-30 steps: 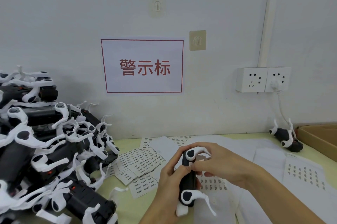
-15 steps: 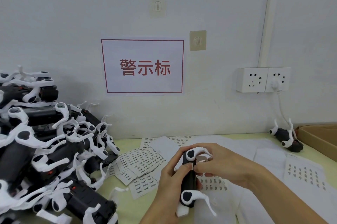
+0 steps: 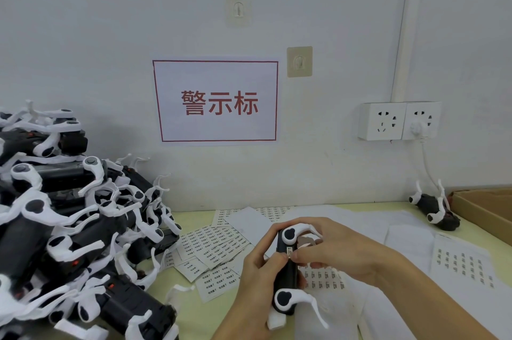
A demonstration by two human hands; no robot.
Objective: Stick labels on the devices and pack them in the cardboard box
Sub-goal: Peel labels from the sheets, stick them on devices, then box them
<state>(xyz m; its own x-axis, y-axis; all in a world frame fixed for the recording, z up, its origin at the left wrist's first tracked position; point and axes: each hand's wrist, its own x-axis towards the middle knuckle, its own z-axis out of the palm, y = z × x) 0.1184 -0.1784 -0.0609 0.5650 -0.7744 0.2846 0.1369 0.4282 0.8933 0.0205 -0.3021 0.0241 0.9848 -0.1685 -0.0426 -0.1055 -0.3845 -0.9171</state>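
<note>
A black device with white curved arms [image 3: 286, 276] stands upright between both hands above the table. My left hand [image 3: 255, 281] wraps its body from the left. My right hand [image 3: 327, 248] covers its upper part, thumb and finger pressing a small label [image 3: 289, 252] on its side. Sheets of small labels [image 3: 213, 251] lie spread on the table behind and left of the hands. A cardboard box [image 3: 487, 209] sits at the right edge, and one more device [image 3: 435, 209] lies just left of it.
A large heap of black-and-white devices [image 3: 69, 229] fills the left side of the table. White backing sheets with labels [image 3: 462, 265] lie at the right. On the wall hang a red-framed sign [image 3: 216, 101] and a double socket [image 3: 399, 120] with a plugged cable.
The hands and device stay almost in place; my right fingers have shifted slightly over the label on the device's side.
</note>
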